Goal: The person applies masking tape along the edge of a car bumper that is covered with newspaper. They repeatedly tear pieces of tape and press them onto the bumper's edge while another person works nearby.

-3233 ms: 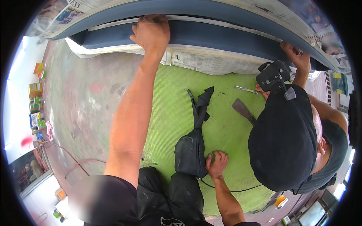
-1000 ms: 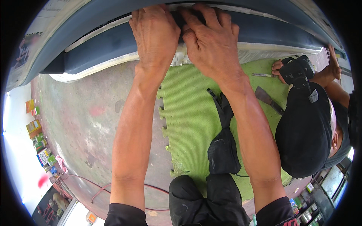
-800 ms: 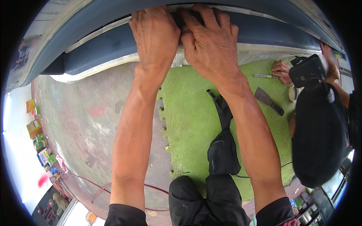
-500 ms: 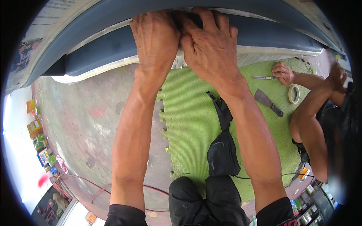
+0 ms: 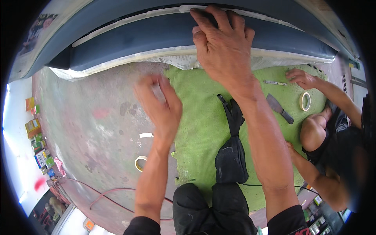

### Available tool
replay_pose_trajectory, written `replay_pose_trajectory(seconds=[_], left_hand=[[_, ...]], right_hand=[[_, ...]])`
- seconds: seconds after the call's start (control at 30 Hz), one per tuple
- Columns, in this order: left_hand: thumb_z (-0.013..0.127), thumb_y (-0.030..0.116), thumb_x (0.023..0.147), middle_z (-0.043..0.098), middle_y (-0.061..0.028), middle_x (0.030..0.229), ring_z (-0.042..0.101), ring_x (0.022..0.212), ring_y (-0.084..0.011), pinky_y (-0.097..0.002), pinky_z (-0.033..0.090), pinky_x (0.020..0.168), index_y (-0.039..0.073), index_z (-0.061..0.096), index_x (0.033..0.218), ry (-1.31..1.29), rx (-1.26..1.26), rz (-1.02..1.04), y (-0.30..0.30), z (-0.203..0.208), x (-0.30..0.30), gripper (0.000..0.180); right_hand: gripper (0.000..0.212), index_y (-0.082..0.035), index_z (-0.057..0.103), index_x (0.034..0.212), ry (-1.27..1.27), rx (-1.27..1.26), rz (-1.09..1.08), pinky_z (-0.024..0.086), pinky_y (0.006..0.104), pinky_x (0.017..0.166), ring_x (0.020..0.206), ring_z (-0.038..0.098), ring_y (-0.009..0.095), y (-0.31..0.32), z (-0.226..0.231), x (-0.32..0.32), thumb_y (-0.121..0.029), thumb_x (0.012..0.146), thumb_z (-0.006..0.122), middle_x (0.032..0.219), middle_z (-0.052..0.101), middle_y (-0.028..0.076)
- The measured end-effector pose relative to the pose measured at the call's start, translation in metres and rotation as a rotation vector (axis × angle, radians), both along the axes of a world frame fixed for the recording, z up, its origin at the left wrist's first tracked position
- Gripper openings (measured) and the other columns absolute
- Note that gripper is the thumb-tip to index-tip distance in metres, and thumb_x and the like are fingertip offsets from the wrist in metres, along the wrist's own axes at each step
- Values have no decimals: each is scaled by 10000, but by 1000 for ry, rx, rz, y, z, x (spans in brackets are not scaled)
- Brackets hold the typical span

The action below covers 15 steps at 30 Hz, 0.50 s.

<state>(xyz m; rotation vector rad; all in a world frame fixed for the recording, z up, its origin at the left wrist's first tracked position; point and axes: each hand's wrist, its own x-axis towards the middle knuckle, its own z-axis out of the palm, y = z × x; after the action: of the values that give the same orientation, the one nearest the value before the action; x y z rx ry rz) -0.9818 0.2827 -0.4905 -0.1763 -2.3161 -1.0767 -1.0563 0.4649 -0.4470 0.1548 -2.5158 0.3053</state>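
A dark blue-grey vehicle body panel [image 5: 129, 39] curves across the top of the view. Pale masking tape [image 5: 156, 15] runs along its groove, and newspaper [image 5: 176, 60] hangs from the lower edge. My right hand [image 5: 225, 49] rests on the panel with bent, spread fingers, their tips at the taped groove; nothing shows in its grasp. Away from the panel, over the floor, my left hand [image 5: 158, 105] is smeared by motion, so its finger pose is unclear. Below it lie a small white strip [image 5: 146, 135] and a tape roll [image 5: 138, 164], partly covered by my left forearm.
On the green mat [image 5: 192, 129] lie a putty knife [image 5: 280, 109], another tape roll [image 5: 304, 101], a slim pale tool [image 5: 275, 83] and a black pouch-like item [image 5: 231, 156]. A co-worker's hand [image 5: 303, 79] is at the right. A red hose [image 5: 113, 190] crosses the floor; cans [image 5: 38, 145] line the left wall.
My left hand has come off the panel and moved down towards me. The right hand stays near the groove. The co-worker's hand has lifted from the slim tool, and their other arm has lowered.
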Motion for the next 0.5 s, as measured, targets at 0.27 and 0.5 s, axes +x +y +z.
replay_pose_trajectory(seconds=[0.27,0.5], left_hand=[[680,-21,1008,680,-136,1067,607,940,-322,-460,455,865,43,624,1140,-460,263,106,24,-80,221,157],[714,2,985,708,-136,1099,638,951,-331,-474,476,860,61,658,1197,-432,262,4,45,-104,233,227]], right_hand=[[384,-293,763,1434,-54,102,-6,445,570,1075,1331,560,327,-8,10,1,-364,1091,604,1463,639,-3],[352,-176,786,1367,-3,63,83,466,521,1098,1278,598,358,-15,10,-14,-306,1089,614,1392,702,60]])
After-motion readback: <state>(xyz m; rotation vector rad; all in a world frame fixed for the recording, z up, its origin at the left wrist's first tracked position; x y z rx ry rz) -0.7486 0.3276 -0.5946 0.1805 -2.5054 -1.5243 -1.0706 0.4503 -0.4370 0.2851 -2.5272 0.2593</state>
